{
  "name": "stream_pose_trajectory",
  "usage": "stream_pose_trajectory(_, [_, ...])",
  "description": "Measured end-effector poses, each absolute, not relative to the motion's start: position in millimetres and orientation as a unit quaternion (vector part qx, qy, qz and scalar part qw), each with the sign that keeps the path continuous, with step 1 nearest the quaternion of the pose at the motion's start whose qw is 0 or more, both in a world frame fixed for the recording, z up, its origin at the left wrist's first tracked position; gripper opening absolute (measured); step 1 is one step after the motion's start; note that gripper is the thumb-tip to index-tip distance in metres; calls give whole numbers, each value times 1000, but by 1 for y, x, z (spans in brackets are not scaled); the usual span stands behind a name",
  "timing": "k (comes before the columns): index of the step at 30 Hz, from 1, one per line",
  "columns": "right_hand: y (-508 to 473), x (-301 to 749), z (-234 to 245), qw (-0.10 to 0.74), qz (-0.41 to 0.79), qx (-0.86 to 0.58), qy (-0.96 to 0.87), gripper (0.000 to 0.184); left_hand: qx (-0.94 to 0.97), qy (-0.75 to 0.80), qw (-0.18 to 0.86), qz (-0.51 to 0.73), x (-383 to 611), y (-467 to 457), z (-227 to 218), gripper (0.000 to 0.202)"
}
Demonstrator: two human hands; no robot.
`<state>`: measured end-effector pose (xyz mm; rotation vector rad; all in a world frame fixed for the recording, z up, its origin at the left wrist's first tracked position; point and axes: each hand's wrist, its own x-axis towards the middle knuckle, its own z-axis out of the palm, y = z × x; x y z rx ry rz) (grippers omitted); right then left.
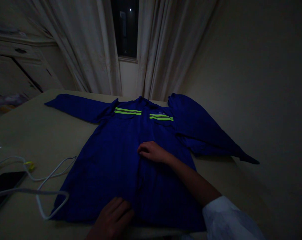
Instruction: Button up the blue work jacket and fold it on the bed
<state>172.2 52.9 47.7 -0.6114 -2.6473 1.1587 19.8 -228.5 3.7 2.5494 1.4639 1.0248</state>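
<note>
Your right hand (153, 151) lies palm down on the middle of the jacket (120, 156), arm stretched forward from a white sleeve (228, 218), fingers flat and together, pointing left along the front seam; they press the cloth and grip nothing. Your left hand (113, 216) rests at the near hem, knuckles up, fingers curled loosely onto the fabric; whether they pinch the hem, you cannot tell from here.

The jacket is blue with two yellow-green stripes (143, 114) across the chest. It lies front up on the table (40, 133), collar away from you, left sleeve spread out to the side, right sleeve folded over and hanging past the table's edge.

To your left on the table lie a white cable (40, 191) and a dark phone (3, 188), just beside the jacket's hem. Beyond stand pale curtains (95, 50) around a dark window (125, 26), a cabinet (20, 63) at left. The room is dim.
</note>
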Motion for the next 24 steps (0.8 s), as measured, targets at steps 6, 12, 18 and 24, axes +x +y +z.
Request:
stream_pose_trajectory(6, [50, 177, 39, 95, 419, -152, -890, 42, 814, 485, -11, 319, 18, -232, 2, 32])
stream_pose_trajectory(12, [47, 174, 36, 105, 344, -131, -924, 19, 801, 488, -9, 347, 21, -232, 4, 33])
stream_pose_trajectory(18, [46, 172, 37, 115, 301, -128, -938, 12, 815, 479, 9, 327, 20, -229, 9, 31])
stream_pose_trajectory(24, [47, 173, 35, 117, 270, -124, -948, 13, 803, 487, 17, 343, 22, -232, 0, 34])
